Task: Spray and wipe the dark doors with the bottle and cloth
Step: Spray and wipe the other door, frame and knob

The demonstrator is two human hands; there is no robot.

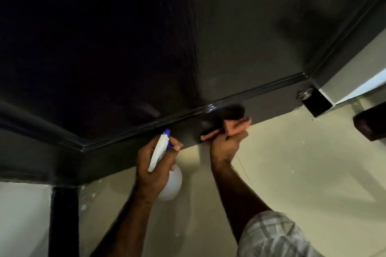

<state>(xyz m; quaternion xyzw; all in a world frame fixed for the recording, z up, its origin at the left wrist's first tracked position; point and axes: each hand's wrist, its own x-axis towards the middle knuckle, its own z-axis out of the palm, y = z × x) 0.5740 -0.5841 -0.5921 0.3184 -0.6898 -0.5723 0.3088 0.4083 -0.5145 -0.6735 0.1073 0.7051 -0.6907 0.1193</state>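
My left hand (155,165) grips the spray bottle (167,173), nozzle aimed up at the dark door (229,37); my right hand (226,142) clenches the blurred cloth (234,125) on its bottom rail.

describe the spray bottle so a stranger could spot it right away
Start at the dark door filling the upper view, then drop to its bottom edge. There the left hand holds the spray bottle, the only white thing with a blue nozzle.

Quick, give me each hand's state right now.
Left hand: grips the spray bottle.
Right hand: holds the cloth against the dark door.
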